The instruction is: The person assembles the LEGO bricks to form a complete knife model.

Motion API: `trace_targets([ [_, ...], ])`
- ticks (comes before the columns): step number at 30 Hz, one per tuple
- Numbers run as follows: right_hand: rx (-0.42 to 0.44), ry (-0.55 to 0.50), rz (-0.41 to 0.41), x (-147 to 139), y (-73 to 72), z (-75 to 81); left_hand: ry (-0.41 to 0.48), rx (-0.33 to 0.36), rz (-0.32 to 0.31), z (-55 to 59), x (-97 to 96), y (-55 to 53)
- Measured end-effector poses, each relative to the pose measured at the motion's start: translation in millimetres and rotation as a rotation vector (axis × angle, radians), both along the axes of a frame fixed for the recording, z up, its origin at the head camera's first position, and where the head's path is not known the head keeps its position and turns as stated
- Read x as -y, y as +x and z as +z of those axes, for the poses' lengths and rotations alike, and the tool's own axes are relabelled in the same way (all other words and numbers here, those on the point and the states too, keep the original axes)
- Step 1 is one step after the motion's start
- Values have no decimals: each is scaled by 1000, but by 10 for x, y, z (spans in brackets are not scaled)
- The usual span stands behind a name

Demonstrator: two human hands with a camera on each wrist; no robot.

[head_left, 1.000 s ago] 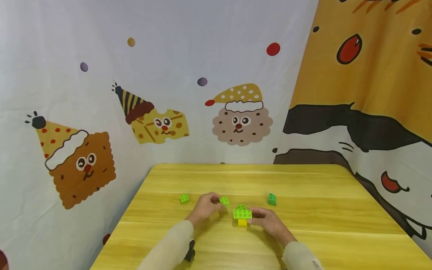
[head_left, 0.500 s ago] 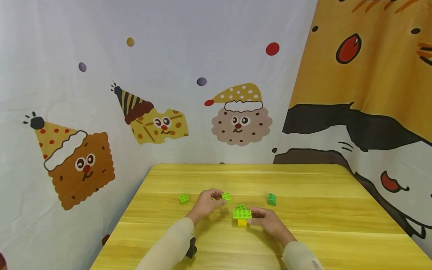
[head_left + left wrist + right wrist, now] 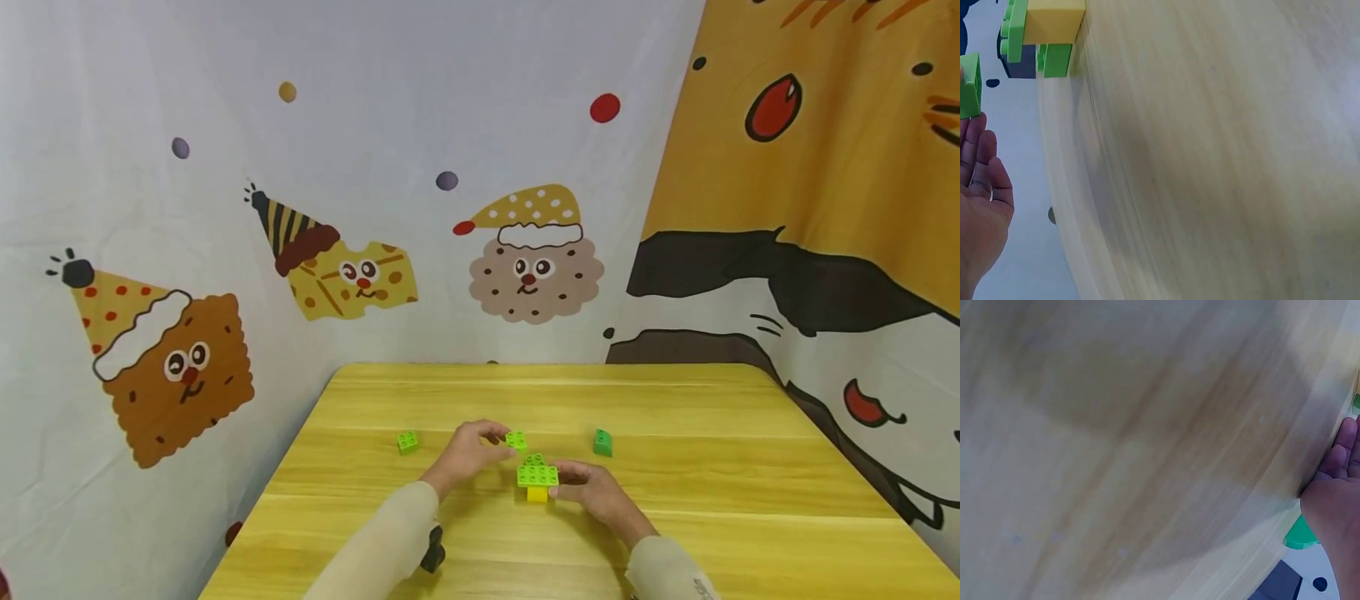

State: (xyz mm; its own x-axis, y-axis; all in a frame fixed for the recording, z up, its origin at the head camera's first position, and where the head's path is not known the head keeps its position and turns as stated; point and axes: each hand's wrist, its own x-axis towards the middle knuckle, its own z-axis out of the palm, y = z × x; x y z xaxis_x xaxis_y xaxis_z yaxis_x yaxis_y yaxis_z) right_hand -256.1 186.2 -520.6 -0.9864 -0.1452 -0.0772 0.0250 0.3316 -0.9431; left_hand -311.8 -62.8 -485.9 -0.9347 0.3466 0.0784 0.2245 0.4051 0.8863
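Observation:
My left hand [image 3: 468, 454] pinches a light green toy building brick [image 3: 516, 440] by its left side, raised above the table. In the left wrist view that brick [image 3: 970, 90] shows its hollow underside at the frame edge. Just in front and to the right stands a small build: a long green brick [image 3: 537, 476] on top of a yellow brick [image 3: 537, 494], with another small green brick [image 3: 533, 459] behind. My right hand [image 3: 600, 492] holds this build from its right side, thumb at the front; its far fingers are partly hidden.
A loose light green brick [image 3: 407, 442] lies to the left on the wooden table [image 3: 712, 475]. A darker green brick [image 3: 603, 442] with a sloped side lies at the back right. Behind the table hangs a printed cloth [image 3: 420, 100].
My left hand has carried the light green brick up and to the right, closer to the build. My right hand and the build stay in place.

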Motion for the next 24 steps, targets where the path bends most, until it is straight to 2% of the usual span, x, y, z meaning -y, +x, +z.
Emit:
trace_targets([
  [11,5,-8,18,-21,-10,-4,-26,0,-23,11,-107,12],
  [18,-4,8,2,-13,-21,6,-37,-1,-50,36,-147,43],
  [24,11,-10,7,-13,-15,2,-25,4,-75,-1,-178,69],
])
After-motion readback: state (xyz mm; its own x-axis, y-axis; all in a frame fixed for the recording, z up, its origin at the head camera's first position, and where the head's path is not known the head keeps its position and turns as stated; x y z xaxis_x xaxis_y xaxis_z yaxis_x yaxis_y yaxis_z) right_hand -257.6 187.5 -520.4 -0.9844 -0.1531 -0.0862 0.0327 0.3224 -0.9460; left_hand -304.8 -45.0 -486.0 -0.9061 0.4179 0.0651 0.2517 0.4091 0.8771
